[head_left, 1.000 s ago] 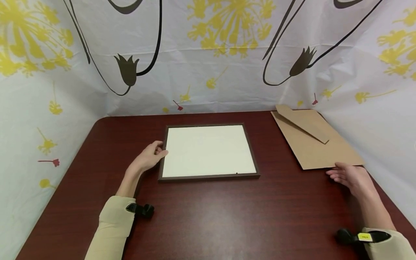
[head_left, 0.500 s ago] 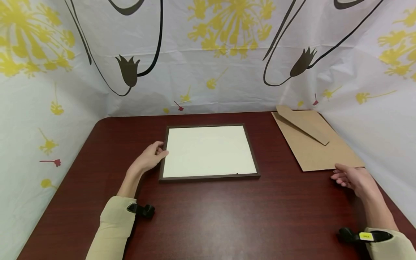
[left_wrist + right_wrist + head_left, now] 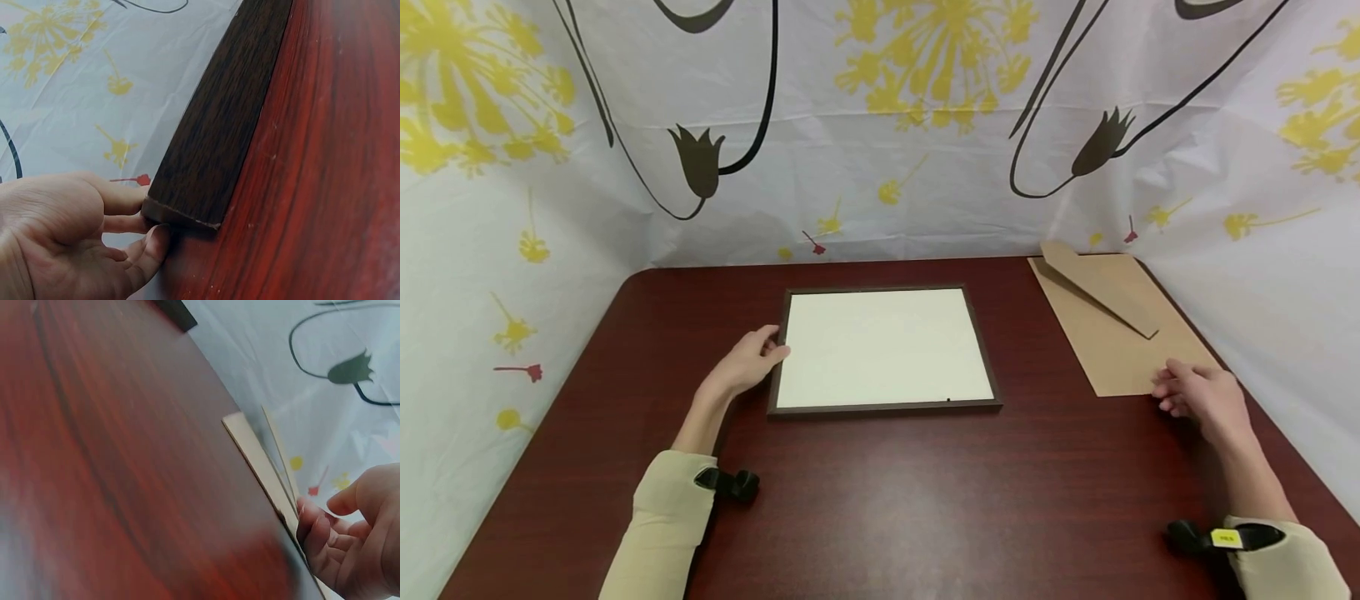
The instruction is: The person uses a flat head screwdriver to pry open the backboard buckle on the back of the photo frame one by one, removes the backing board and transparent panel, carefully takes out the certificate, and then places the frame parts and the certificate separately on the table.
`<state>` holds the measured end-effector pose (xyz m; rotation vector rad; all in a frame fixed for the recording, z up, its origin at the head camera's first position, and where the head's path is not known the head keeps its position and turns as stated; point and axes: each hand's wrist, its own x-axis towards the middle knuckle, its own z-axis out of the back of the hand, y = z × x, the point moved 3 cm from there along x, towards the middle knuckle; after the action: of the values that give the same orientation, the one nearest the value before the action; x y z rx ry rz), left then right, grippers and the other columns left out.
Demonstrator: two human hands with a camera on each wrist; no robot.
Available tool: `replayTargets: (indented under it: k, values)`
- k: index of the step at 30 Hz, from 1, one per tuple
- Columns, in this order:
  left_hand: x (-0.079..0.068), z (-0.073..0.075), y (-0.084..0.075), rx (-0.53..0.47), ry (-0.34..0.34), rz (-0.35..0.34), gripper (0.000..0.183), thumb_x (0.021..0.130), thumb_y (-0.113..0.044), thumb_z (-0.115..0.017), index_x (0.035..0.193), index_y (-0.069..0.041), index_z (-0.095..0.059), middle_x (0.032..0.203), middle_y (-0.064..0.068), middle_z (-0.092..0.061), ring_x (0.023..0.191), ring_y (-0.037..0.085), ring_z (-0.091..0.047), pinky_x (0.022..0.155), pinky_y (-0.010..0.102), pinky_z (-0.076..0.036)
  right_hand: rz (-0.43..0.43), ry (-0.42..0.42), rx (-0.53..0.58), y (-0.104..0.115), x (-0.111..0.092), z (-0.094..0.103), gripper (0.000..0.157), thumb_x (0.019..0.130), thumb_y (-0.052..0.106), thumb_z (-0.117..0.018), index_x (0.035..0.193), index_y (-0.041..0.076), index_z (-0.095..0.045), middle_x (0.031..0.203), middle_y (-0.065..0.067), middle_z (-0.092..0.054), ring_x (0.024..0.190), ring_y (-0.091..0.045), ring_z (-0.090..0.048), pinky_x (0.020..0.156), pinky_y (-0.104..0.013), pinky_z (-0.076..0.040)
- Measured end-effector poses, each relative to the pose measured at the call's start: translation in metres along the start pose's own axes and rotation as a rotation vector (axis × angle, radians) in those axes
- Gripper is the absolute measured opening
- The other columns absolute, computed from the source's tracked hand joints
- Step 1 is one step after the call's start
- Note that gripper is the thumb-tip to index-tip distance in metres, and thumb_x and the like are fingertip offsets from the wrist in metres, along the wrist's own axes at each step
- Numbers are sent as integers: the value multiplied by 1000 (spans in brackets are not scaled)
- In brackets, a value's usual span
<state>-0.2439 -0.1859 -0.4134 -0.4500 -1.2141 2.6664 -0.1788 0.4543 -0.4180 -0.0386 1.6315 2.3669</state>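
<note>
A dark-framed picture frame (image 3: pixel 883 408) with a blank off-white panel lies flat at mid-table. My left hand (image 3: pixel 741 364) grips its left side, the thumb over the rim and the fingers along the outer edge. The left wrist view has the frame's dark wood-grain side (image 3: pixel 215 112) beside the hand (image 3: pixel 69 234). A brown backing board (image 3: pixel 1120 367) with a raised easel leg (image 3: pixel 1101 292) lies at the back right. Over the board's near right corner is my right hand (image 3: pixel 1204 402), fingers loosely curled. The right wrist view shows those fingers (image 3: pixel 319 534) close to the board's edge, not visibly gripping it.
The dark red wood table (image 3: pixel 910 500) spans the view. A white patterned sheet (image 3: pixel 895 192) hangs behind it and along both sides. The backing board lies by the table's right edge. Black wrist cameras sit on both wrists.
My right hand has moved a little up and left, from the backing board's near edge to over its corner. The left hand has stayed on the frame.
</note>
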Motion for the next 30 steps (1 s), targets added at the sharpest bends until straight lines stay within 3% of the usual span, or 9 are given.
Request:
replayTargets:
  k: [5, 6, 9, 10, 12, 15, 17, 24, 30]
  values:
    - [-1, -1, 0, 1, 14, 9, 62, 110, -22, -43, 157, 9, -16, 150, 34, -32, 145, 45, -26, 112, 57, -30, 77, -15, -129, 14, 7, -20, 43, 109, 30, -41, 101, -7, -62, 68, 3, -69, 56, -11, -63, 51, -25, -51]
    - [-2, -1, 0, 4, 18, 12, 62, 110, -22, -43, 157, 8, -16, 143, 35, -40, 139, 45, -35, 112, 55, -31, 92, -8, -151, 16, 9, -24, 44, 109, 30, -40, 105, -10, -59, 69, 3, -69, 56, -11, -62, 51, -25, -51]
    - [-2, -2, -1, -1, 23, 22, 60, 110, -23, -44, 157, 6, -18, 103, 35, -57, 84, 34, -60, 95, 49, -42, 126, 7, -187, 22, 12, -38, 49, 109, 30, -40, 114, -16, -55, 70, 2, -69, 57, -12, -62, 51, -26, -52]
    - [-2, -3, -1, 6, 24, 22, 60, 110, -23, -44, 156, 6, -19, 93, 32, -56, 65, 27, -50, 89, 46, -42, 138, 13, -192, 25, 13, -43, 50, 109, 30, -40, 116, -17, -54, 70, 2, -69, 57, -11, -62, 52, -26, -52]
    - [-3, -3, -2, 19, 24, 23, 60, 110, -23, -46, 156, 7, -21, 101, 32, -60, 58, 24, -38, 84, 44, -41, 168, 28, -194, 32, 15, -53, 49, 108, 29, -41, 118, -18, -53, 70, 1, -68, 57, -11, -61, 52, -26, -53]
    - [-5, -5, -4, 37, 26, 21, 61, 109, -24, -47, 155, 8, -22, 148, 31, -41, 107, 39, -58, 99, 48, -40, 219, 55, -183, 43, 18, -68, 44, 108, 25, -43, 120, -17, -52, 71, -3, -68, 57, -11, -60, 53, -27, -53]
    - [-7, -6, -5, 49, 25, 18, 61, 109, -24, -47, 154, 9, -23, 161, 28, -22, 141, 44, -34, 106, 50, -36, 276, 80, -189, 50, 20, -79, 39, 108, 20, -45, 119, -16, -52, 73, -8, -67, 56, -12, -60, 51, -27, -53]
    - [-11, -8, -10, 75, 19, 5, 59, 107, -18, -50, 152, 13, -27, 152, 32, -37, 108, 35, -50, 88, 43, -41, 384, 178, -266, 64, 26, -114, 29, 107, 11, -47, 123, -13, -50, 86, -25, -65, 58, -17, -59, 52, -28, -51]
    - [-9, -8, -15, 68, -43, -18, 66, 105, -17, -55, 155, 11, -21, 131, 31, -50, 118, 40, -52, 97, 53, -44, 409, 234, -318, 73, 31, -140, 29, 107, 10, -49, 127, -10, -50, 95, -28, -65, 63, -23, -59, 54, -30, -51]
